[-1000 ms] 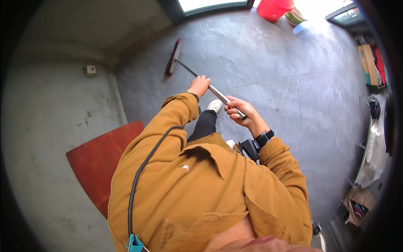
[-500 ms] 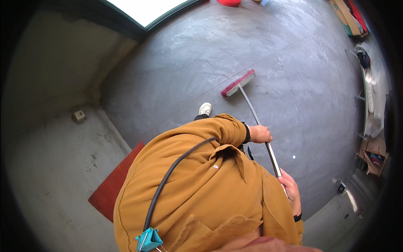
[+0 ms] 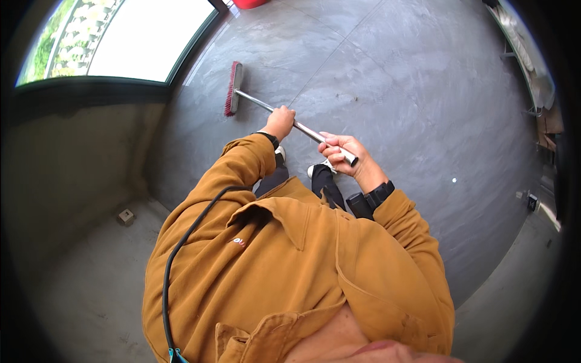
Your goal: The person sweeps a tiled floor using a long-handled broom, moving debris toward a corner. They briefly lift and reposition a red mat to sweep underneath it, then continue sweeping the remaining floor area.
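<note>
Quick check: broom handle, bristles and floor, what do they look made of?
Broom handle: probably polished metal, from its bright silvery highlights. Bristles: likely synthetic, stiff-looking red tufts. Floor: perhaps sealed concrete or similar coating, being grey, mottled, softly shiny.

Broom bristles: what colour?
Pinkish red bristles, along the left side of the grey broom head; seen best in the head view.

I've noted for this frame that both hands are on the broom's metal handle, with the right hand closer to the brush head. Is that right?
One thing is wrong: in the head view, the left hand is the one closer to the brush head; the right hand is near the free end of the metal handle. Both are on the handle, as you noted.
</note>
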`<state>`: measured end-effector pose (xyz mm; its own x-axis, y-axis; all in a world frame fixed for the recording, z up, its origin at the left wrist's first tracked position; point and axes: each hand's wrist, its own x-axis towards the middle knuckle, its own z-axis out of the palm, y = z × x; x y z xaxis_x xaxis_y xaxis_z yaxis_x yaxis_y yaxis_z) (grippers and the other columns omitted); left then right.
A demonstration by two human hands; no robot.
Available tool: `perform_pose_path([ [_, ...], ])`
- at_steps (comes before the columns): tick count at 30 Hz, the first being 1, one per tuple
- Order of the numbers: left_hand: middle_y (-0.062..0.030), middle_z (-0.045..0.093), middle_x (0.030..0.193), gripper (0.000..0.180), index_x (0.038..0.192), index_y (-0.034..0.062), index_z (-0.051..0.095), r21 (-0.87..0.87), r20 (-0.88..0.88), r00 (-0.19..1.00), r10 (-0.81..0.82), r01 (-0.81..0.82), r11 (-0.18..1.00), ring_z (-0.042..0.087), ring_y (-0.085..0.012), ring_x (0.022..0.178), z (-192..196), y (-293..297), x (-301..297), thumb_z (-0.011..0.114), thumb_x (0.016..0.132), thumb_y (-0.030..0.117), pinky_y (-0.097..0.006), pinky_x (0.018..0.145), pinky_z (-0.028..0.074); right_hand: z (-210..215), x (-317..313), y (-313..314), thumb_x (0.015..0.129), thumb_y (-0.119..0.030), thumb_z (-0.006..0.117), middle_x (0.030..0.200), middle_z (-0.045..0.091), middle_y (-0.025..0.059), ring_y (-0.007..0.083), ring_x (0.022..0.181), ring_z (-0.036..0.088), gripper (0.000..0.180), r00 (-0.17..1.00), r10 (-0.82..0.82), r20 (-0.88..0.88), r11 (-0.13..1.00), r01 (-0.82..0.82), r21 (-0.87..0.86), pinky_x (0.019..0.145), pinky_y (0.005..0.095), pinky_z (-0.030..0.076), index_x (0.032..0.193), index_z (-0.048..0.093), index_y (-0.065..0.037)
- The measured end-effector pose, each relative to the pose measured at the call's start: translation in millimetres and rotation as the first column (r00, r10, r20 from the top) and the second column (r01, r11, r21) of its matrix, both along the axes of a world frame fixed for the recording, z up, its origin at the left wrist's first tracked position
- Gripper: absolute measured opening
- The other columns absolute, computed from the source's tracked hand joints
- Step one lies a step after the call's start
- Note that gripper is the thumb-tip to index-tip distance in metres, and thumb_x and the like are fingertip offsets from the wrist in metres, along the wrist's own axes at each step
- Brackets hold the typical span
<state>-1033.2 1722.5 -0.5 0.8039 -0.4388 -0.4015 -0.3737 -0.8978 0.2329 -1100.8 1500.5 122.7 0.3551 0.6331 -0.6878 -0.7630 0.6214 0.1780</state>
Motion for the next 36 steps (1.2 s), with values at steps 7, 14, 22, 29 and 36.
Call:
perform_pose_path([
  [7, -0.0148, 0.059, 0.095, 0.017, 0.092, 0.0110, 0.064, -0.119, -0.152, 0.930, -0.334, 0.318, 0.941, 0.061, -0.0304, 0.085, -28, -189, -47, 0.051, 0.083, 0.018, -0.037, 0.069, 0.052, 35, -85, -144, 0.085, 0.002, 0.046, 0.087, 0.048, 0.0150, 0.0095, 0.056, 0.043, 0.051, 0.946, -0.298, -0.131, 0.952, 0.284, -0.116, 0.040, 0.0197, 0.037, 0.131, 0.024, -0.005],
  [14, -0.0112, 0.062, 0.088, 0.016, 0.088, 0.0118, 0.065, -0.426, -0.021, 0.726, -0.687, 0.615, 0.663, 0.064, -0.0302, 0.077, 17, -374, -102, 0.053, 0.080, 0.019, -0.039, 0.066, 0.052, 126, -162, -229, 0.086, 0.001, 0.044, 0.080, 0.052, 0.0103, 0.0078, 0.052, 0.042, 0.037, 0.936, -0.350, -0.044, 0.810, 0.279, -0.516, 0.037, 0.0192, 0.034, 0.122, 0.037, -0.003],
  [22, -0.0097, 0.058, 0.089, 0.014, 0.088, 0.0121, 0.063, -0.410, 0.037, 0.595, -0.803, 0.742, 0.530, 0.064, -0.0287, 0.076, 87, -413, -95, 0.059, 0.080, 0.023, -0.037, 0.062, 0.053, 194, -180, -257, 0.084, 0.001, 0.043, 0.080, 0.051, 0.0094, 0.0074, 0.048, 0.040, 0.066, 0.987, -0.158, 0.014, 0.778, 0.133, -0.613, 0.036, 0.0210, 0.032, 0.143, 0.017, -0.009],
  [29, -0.0077, 0.061, 0.084, 0.012, 0.084, 0.0141, 0.064, -0.106, 0.132, 0.611, -0.781, 0.792, 0.601, 0.062, -0.0238, 0.076, 33, -310, 21, 0.057, 0.081, 0.023, -0.036, 0.067, 0.051, 84, -77, -265, 0.085, 0.002, 0.042, 0.083, 0.051, 0.0088, 0.0071, 0.053, 0.039, 0.061, 0.973, -0.189, 0.134, 0.970, 0.206, -0.131, 0.037, 0.0186, 0.031, 0.141, 0.020, -0.007],
  [36, -0.0084, 0.064, 0.084, 0.015, 0.086, 0.0117, 0.066, 0.057, -0.104, 0.782, -0.614, 0.621, 0.781, 0.065, -0.0259, 0.075, -29, -266, 133, 0.056, 0.082, 0.023, -0.036, 0.063, 0.052, -17, 43, -231, 0.086, 0.002, 0.045, 0.084, 0.047, 0.0104, 0.0078, 0.053, 0.041, 0.045, 0.926, -0.374, -0.053, 0.918, 0.378, 0.118, 0.039, 0.0180, 0.036, 0.128, 0.032, -0.007],
])
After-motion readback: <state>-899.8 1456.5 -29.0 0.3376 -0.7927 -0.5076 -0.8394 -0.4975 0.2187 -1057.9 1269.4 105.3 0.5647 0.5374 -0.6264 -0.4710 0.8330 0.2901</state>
